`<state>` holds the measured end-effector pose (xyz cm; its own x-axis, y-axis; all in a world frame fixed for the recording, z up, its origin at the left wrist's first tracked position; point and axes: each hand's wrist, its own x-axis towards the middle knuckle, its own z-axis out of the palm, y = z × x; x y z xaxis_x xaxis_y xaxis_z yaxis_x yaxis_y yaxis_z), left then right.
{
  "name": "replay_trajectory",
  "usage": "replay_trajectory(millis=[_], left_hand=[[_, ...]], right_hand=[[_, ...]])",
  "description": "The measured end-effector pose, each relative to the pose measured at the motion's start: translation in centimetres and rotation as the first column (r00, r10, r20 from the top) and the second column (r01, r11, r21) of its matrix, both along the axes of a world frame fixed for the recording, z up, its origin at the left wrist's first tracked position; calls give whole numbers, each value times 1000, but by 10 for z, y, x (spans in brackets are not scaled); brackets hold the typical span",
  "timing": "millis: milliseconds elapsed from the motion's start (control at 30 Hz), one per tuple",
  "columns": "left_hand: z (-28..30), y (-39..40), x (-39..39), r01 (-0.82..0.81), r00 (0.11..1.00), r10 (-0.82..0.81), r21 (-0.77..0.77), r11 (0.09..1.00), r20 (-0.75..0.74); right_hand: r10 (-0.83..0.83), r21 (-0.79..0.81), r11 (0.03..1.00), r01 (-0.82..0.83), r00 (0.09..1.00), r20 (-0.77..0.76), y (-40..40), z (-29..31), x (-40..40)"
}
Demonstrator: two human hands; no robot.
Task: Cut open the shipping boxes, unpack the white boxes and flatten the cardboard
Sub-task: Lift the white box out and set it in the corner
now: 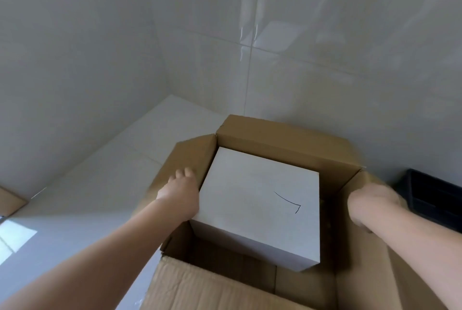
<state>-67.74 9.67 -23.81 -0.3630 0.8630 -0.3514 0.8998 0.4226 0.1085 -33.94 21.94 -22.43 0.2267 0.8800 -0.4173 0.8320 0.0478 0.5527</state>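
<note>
Between the two hands, inside an opened shipping box [282, 144], one white box [260, 207] is lodged, its top face level with the flaps and marked with a thin black pen stroke.

Left hand [178, 193]: laid on the flap at the white box's left edge, fingers loosely bent; no grip is seen.

Right hand [372, 203]: blurred, set on the right flap; whether it is curled round the flap cannot be told.

Handling, judged: stiff white card, smooth and probably a little slippery; weight unknown, since the contents are hidden. The fit is close on the left and loose on the right and near sides, so a hold is best taken on opposite side walls, fingers slid down beside them.

Beyond the right hand: a dark crate [432, 199] against the tiled wall [300, 34].
</note>
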Motion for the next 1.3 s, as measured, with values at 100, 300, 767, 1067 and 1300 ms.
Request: replay_trajectory(millis=[100, 300, 767, 1067, 1300], left_hand=[[8, 5, 15, 141, 989, -147, 185, 973, 19], [-4, 18, 36, 169, 977, -180, 95, 981, 118], [-39, 37, 51, -299, 917, 270, 58, 953, 294], [-51, 17, 36, -504, 352, 671, -472, 723, 652], [-65, 22, 37, -569, 491, 416, -80, 819, 765]], right_hand=[[131, 30, 991, -128, 987, -97, 5, 2, -24], [-20, -26, 1000, 7, 849, -528, 12, -19, -56], [-341, -278, 796, 539, 19, -940, -19, -81, -21], [-612, -726, 577, 375, -390, -688, -38, -92, -7], [-469, -552, 661, 508, -295, -833, -38, -88, -13]])
